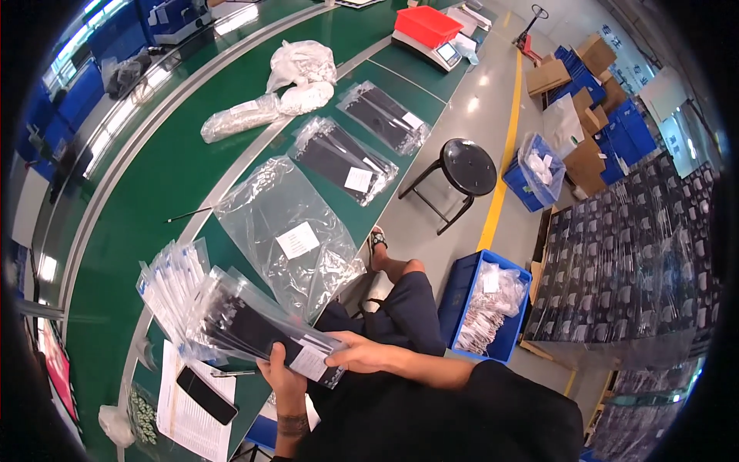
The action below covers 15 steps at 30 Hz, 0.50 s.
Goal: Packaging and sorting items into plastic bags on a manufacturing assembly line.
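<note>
My left hand (pixel 283 379) grips the lower edge of a stack of clear plastic bags with dark flat contents (pixel 245 323), its thumb on top. At the stack's near end my right hand (pixel 356 353) is closed on it, thumb by a white label (pixel 311 362). The stack's far end lies over a pile of clear packets with white and blue strips (pixel 171 285) on the green table. Beyond it a large clear bag (pixel 265 208) lies flat, bearing a white label. Two similar bagged dark stacks, a nearer one (pixel 335 154) and a farther one (pixel 385 115), lie further up the table.
A phone (pixel 206 394) and a pen (pixel 231 373) lie on printed sheets (pixel 173 416). Rolled clear plastic (pixel 242 118) and a scale (pixel 443 55) under a red tray (pixel 429 25) are farther off. At right stand a black stool (pixel 468 165), a blue crate (pixel 450 308) and wrapped pallet stacks (pixel 623 262).
</note>
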Each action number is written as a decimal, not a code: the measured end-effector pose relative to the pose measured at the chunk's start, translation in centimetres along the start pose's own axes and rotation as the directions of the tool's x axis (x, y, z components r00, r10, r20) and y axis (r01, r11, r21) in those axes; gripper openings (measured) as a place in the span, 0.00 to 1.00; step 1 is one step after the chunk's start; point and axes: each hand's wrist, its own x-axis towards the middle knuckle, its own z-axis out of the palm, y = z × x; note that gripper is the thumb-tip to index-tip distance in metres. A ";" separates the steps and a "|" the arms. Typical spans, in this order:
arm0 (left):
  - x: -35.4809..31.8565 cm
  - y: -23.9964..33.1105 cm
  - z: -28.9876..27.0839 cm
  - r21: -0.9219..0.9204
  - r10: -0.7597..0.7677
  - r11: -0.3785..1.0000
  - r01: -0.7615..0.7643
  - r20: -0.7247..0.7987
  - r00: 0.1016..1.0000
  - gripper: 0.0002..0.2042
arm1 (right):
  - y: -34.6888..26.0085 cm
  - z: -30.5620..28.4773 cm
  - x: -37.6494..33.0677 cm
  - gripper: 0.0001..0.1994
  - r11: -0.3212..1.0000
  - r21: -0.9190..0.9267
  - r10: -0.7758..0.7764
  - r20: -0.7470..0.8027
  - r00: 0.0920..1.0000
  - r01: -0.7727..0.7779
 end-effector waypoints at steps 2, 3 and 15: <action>-0.2 0.1 0.0 0.041 0.038 0.998 -0.041 0.065 0.997 0.25 | 0.3 -0.1 0.0 0.32 1.000 -0.011 0.001 0.007 1.000 -0.001; -0.1 0.1 0.0 0.042 0.042 0.998 -0.045 0.066 0.997 0.25 | 0.6 -0.5 0.0 0.31 0.999 -0.047 -0.007 -0.019 1.000 0.007; 1.9 0.3 0.1 0.321 -0.095 0.946 0.041 0.157 0.983 0.19 | -8.3 2.4 0.7 0.24 0.928 -0.323 -0.291 -0.327 0.899 0.183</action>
